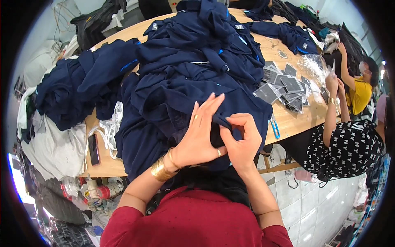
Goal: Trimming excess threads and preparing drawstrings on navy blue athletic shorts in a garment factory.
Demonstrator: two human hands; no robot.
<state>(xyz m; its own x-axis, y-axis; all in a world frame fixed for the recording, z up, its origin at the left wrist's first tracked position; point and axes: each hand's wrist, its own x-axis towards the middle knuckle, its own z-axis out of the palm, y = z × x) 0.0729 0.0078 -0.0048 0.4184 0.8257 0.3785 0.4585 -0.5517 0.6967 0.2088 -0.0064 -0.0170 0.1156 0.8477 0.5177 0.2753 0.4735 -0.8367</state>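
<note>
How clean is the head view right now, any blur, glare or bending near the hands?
Head view: the left hand and right hand pinching the navy blue fabric garment look sharp; the pale wooden table edge bows toward the rim; black vignette rings the frame; bright glare at the lower left edge.

The room is bright with soft, even light. A very bright white patch glares at the lower left edge. Shadows are faint. The picture is round with black corners, and the counter [288, 119] edge bends. Things near the rim look blurry.
</note>
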